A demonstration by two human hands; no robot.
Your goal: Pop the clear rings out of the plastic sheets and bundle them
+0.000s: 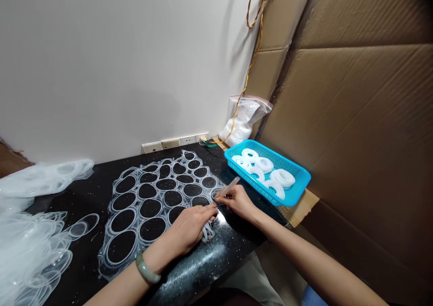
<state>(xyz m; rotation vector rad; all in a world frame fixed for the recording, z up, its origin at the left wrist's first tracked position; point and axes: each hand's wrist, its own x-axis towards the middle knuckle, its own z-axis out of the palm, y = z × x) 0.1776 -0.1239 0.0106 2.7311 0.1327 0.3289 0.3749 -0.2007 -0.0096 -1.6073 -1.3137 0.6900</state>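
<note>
A sheet of translucent ring shapes (138, 206), joined by thin film, lies flat on the black speckled countertop (189, 272). Its right edge is where both my hands meet. My right hand (238, 202) pinches a slim, whitish pen-like tool (231, 187), slanted, its lower end at a ring near the edge; the tip is hidden by my fingers. Close beside it, my left hand (192, 224) reaches over the sheet with fingertips at the same ring. A small bunch of loose translucent rings (209, 232) pokes out from under its curled fingers.
A blue plastic basket (287, 165) holding bundled white rings stands at the right. Behind it are a zip bag (241, 121) of white material and a twisted yellow cable (252, 67). Translucent scrap film (30, 252) is heaped at left. Cardboard (355, 116) walls the right side.
</note>
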